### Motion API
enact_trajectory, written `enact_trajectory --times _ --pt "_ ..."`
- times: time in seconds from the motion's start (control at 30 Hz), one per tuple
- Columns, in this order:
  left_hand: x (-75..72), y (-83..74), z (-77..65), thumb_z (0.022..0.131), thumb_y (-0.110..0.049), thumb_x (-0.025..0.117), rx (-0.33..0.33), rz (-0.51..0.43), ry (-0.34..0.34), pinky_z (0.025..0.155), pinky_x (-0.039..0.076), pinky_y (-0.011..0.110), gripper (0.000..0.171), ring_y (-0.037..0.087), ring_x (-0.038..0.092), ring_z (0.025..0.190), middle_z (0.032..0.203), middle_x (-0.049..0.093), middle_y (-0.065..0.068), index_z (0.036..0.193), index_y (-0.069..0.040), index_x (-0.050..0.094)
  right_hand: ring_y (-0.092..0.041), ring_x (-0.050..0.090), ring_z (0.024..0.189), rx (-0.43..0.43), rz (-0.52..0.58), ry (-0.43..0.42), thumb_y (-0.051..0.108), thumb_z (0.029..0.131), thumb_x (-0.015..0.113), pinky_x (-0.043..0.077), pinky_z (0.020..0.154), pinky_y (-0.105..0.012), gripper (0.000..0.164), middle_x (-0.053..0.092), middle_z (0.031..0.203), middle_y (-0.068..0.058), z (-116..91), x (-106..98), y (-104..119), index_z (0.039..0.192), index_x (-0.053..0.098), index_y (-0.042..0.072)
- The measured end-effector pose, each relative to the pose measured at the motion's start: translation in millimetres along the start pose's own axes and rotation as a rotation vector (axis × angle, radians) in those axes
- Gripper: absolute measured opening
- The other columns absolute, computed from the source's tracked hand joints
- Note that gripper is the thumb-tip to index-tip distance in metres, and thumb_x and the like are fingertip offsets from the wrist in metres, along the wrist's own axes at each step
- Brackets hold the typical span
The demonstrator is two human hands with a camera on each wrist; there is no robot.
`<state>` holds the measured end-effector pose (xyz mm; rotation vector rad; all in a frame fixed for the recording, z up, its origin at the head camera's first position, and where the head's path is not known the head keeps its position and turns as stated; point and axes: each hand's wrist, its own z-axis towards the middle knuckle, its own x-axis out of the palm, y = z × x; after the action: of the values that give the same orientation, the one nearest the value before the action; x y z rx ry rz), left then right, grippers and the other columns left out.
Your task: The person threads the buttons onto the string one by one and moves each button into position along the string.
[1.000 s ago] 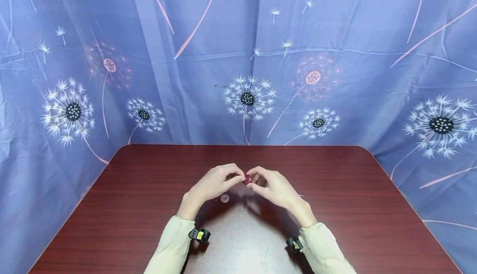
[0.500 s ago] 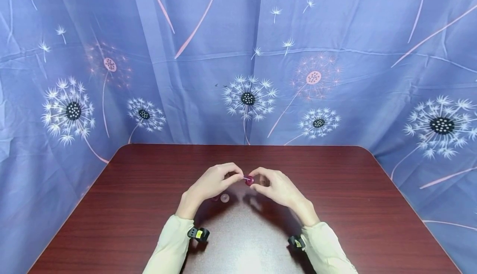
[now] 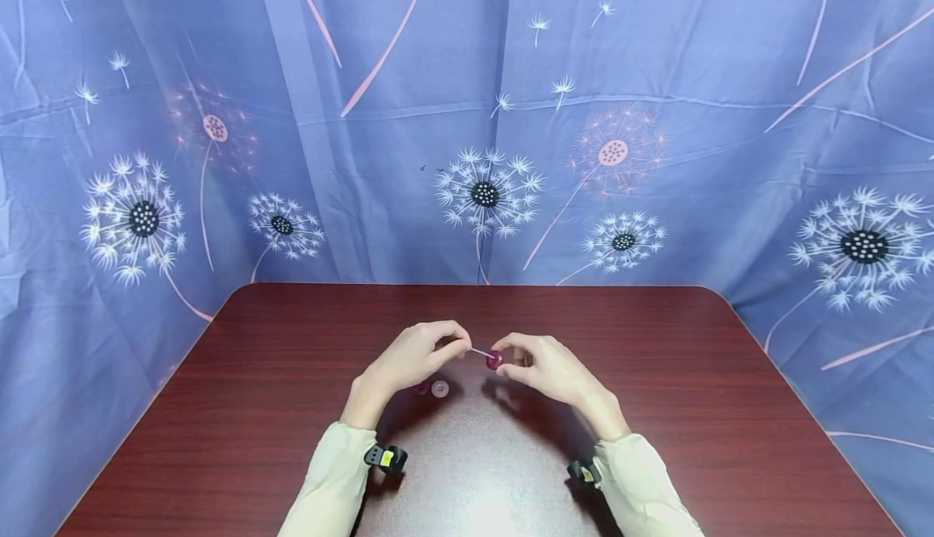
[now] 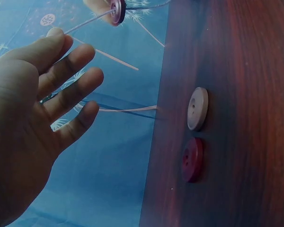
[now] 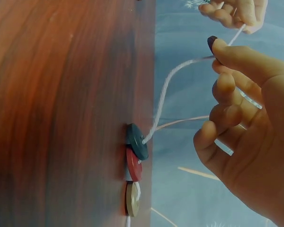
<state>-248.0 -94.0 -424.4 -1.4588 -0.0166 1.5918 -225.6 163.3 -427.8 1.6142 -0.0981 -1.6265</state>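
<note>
Before a blue dandelion-print cloth, above a reddish-brown wooden worktop, the left hand pinches a white twisted cord, the right hand a round dark-red button threaded on it. The button seems light, stiff, likely slippery, best held by its rim.

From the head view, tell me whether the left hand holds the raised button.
No: the left hand pinches the cord, while the right hand holds the raised button.
</note>
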Motion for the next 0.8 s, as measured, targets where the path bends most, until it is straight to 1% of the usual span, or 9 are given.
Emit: enact_trajectory --times 0.1,0.2,0.3,0.4,0.53,0.63,0.7,0.8 --pt "0.1 0.2 -0.5 0.100 -0.039 0.058 -0.003 0.010 -0.011 0.073 0.047 0.025 0.015 0.006 0.060 0.075 0.085 0.072 -0.002 0.098 -0.027 0.068 -0.005 0.050 0.057 0.008 0.008 0.009 0.028 0.089 0.073 0.042 0.055 -0.023 0.026 0.055 0.069 0.012 -1 -1 -1 0.115 0.068 0.028" --pt "0.4 0.1 -1.7 0.100 -0.040 0.057 -0.014 0.011 -0.016 0.070 0.046 0.025 0.015 0.008 0.060 0.074 0.084 0.071 -0.005 0.097 -0.029 0.067 -0.004 0.049 0.058 0.018 0.002 0.027 0.029 0.090 0.072 0.041 0.055 -0.023 0.026 0.055 0.069 0.012 -2 0 -4 0.115 0.068 0.028" --pt "1.1 -0.1 -3.1 0.101 -0.040 0.056 -0.020 -0.001 -0.015 0.069 0.045 0.025 0.019 0.013 0.060 0.074 0.084 0.070 -0.003 0.099 -0.025 0.068 -0.002 0.049 0.058 0.018 0.001 0.046 0.029 0.090 0.072 0.042 0.056 -0.023 0.025 0.056 0.070 0.012 -4 1 -7 0.115 0.069 0.028" --pt "1.6 -0.3 -3.6 0.101 -0.038 0.056 -0.021 -0.011 -0.013 0.069 0.045 0.026 0.021 0.014 0.060 0.074 0.085 0.071 -0.001 0.100 -0.021 0.069 -0.002 0.050 0.059 0.022 0.008 0.058 0.029 0.090 0.072 0.042 0.057 -0.023 0.024 0.057 0.071 0.013 -4 2 -9 0.114 0.069 0.027" --pt "1.8 -0.2 -3.2 0.101 -0.038 0.057 -0.027 -0.004 -0.014 0.069 0.046 0.025 0.018 0.009 0.059 0.072 0.083 0.069 -0.008 0.100 -0.024 0.068 -0.002 0.051 0.060 0.038 0.017 0.074 0.029 0.090 0.072 0.042 0.057 -0.023 0.023 0.058 0.070 0.013 -4 1 -12 0.113 0.070 0.028" --pt "1.7 0.4 -2.5 0.101 -0.039 0.057 -0.030 0.007 -0.021 0.068 0.046 0.024 0.018 0.004 0.057 0.070 0.081 0.067 -0.013 0.099 -0.025 0.068 -0.003 0.051 0.061 0.041 0.011 0.085 0.027 0.090 0.072 0.042 0.058 -0.023 0.022 0.058 0.071 0.012 -3 0 -13 0.112 0.070 0.026" --pt "1.3 0.9 -2.0 0.101 -0.039 0.057 -0.028 0.007 -0.025 0.067 0.046 0.025 0.020 0.003 0.056 0.069 0.081 0.067 -0.012 0.100 -0.023 0.069 -0.003 0.050 0.061 0.046 0.003 0.092 0.027 0.090 0.073 0.042 0.058 -0.023 0.022 0.058 0.071 0.012 -3 -1 -14 0.112 0.070 0.026" --pt "0.4 1.6 -1.3 0.101 -0.040 0.056 -0.027 0.010 -0.026 0.067 0.046 0.025 0.021 0.003 0.055 0.068 0.083 0.069 -0.007 0.100 -0.023 0.069 -0.004 0.049 0.060 0.047 -0.001 0.099 0.026 0.090 0.073 0.041 0.058 -0.024 0.022 0.058 0.071 0.011 -3 -2 -15 0.111 0.071 0.025"
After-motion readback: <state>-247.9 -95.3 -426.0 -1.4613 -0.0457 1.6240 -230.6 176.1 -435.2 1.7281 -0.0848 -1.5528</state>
